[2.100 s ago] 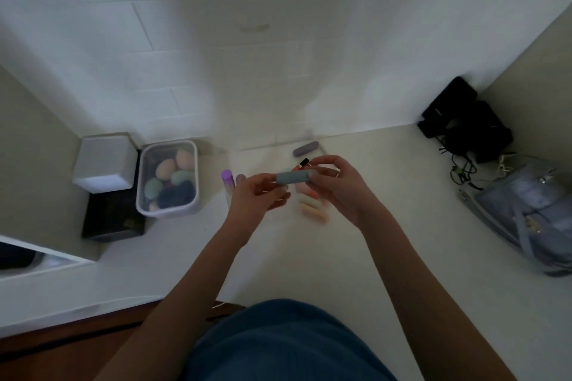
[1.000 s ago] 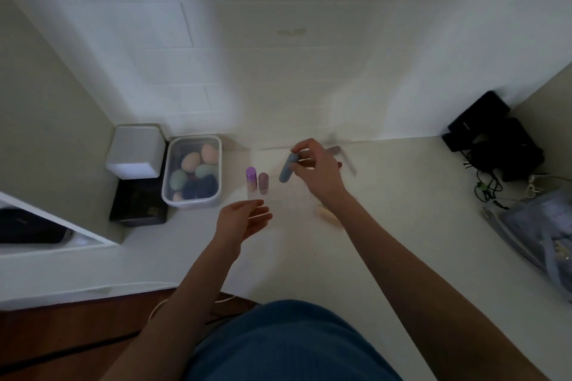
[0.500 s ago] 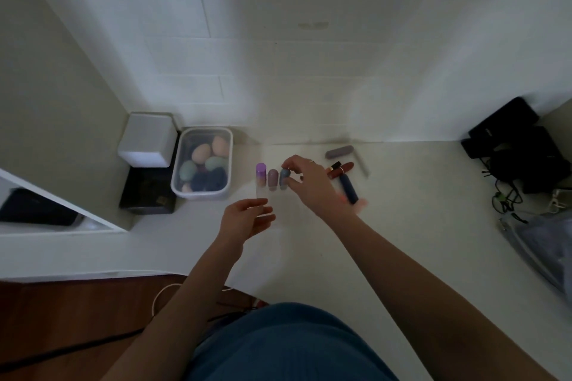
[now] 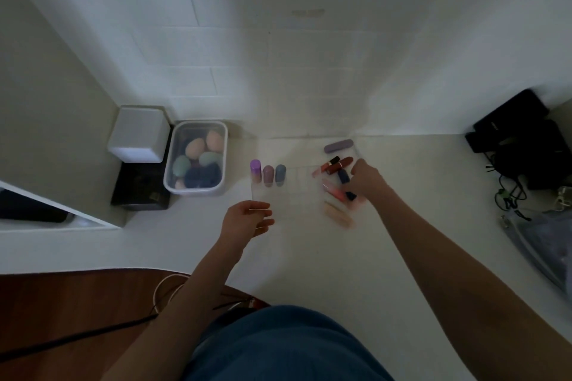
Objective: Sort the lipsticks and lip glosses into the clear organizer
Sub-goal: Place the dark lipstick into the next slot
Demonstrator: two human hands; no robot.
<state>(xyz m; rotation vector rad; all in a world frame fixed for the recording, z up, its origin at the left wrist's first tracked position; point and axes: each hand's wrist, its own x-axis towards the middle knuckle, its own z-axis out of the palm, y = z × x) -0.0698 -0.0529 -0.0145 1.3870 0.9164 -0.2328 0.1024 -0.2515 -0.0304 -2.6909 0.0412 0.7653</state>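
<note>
The clear organizer (image 4: 291,195) lies on the pale counter. Three tubes stand in its back left slots: purple (image 4: 255,171), mauve (image 4: 268,175) and grey-blue (image 4: 280,174). To its right is a loose pile: a mauve-grey tube (image 4: 338,146), a dark red lipstick (image 4: 340,165), a navy tube (image 4: 343,176), a pink gloss (image 4: 333,191) and peach tubes (image 4: 336,214). My right hand (image 4: 366,179) is over this pile with bent fingers on the navy tube; blur hides whether it grips. My left hand (image 4: 247,219) hovers, relaxed and holding nothing, at the organizer's near left corner.
A clear tub of makeup sponges (image 4: 195,158) and a white box (image 4: 140,133) on a black box stand at the back left. Black items and cables (image 4: 523,148) and a grey bag (image 4: 544,244) lie at the right. A tiled wall backs the counter.
My right hand stood the grey-blue tube in the organizer beside the mauve one, let go of it and moved right to the loose pile. My left hand has stayed near the organizer.
</note>
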